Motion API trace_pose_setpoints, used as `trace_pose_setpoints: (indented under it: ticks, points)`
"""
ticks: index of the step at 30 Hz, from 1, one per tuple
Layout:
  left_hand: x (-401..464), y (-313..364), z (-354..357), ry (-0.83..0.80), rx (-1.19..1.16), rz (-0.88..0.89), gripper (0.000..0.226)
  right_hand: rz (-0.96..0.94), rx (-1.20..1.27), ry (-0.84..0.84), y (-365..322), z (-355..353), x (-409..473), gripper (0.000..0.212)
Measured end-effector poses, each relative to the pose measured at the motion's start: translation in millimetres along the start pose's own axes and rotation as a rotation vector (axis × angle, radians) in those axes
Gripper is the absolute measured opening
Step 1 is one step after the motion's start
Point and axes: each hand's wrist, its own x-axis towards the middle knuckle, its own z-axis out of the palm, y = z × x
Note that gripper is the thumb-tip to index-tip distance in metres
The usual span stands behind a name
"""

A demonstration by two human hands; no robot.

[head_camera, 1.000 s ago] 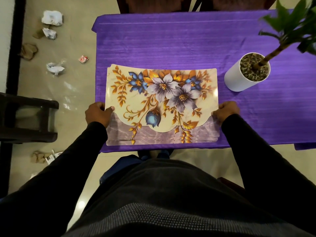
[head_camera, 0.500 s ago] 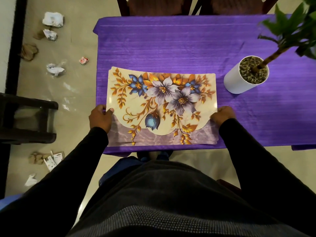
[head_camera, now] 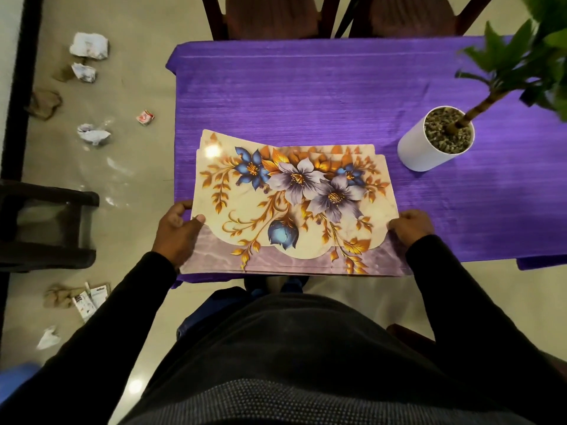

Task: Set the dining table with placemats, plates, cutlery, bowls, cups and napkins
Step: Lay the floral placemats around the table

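Both hands hold a stack of floral placemats point(head_camera: 294, 207) at the lower centre of the frame: the left hand point(head_camera: 178, 233) grips the left edge, thumb on top, and the right hand point(head_camera: 411, 227) curls round the right edge. Its near edge reaches the near rim of the purple-clothed table point(head_camera: 306, 96). A white plant pot point(head_camera: 429, 148) stands at right, near the stack. Crumpled paper point(head_camera: 89, 46) litters the floor at upper left.
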Motion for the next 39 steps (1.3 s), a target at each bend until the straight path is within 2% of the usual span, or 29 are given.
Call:
trace_pose_setpoints:
  ticks: [5, 9, 15, 19, 25, 30, 33, 36, 39]
  points:
    - [-21, -16, 4, -0.082, -0.129, -0.081, 0.021, 0.060, 0.097, 0.031, 20, -11, -18, 0.010]
    - [-34, -25, 6, -0.234, -0.255, -0.167, 0.019, 0.064, 0.033, 0.134, 39, -24, -29, 0.015]
    - [-28, -23, 7, -0.392, -0.175, -0.284, 0.017, 0.013, 0.087, 0.298, 54, -25, -53, 0.024]
    - [-18, -11, 15, -0.421, -0.176, -0.235, 0.020, -0.016, 0.135, 0.376, 59, -18, -63, 0.023]
    - [-24, 9, 37, -0.432, 0.051, -0.116, 0.021, 0.037, 0.212, 0.411, 64, -29, -61, 0.021]
    - [-41, 18, 72, -0.503, 0.141, -0.003, 0.015, 0.120, 0.368, 0.428, 90, -65, -38, 0.022]
    - [-54, 27, 108, -0.578, 0.182, 0.051, 0.026, 0.159, 0.419, 0.411, 111, -97, -21, 0.016]
    - [-72, 31, 155, -0.659, 0.213, 0.085, 0.047, 0.197, 0.435, 0.361, 140, -147, 7, 0.017]
    - [-92, 34, 206, -0.664, 0.207, 0.102, 0.057, 0.216, 0.443, 0.321, 172, -199, 38, 0.022]
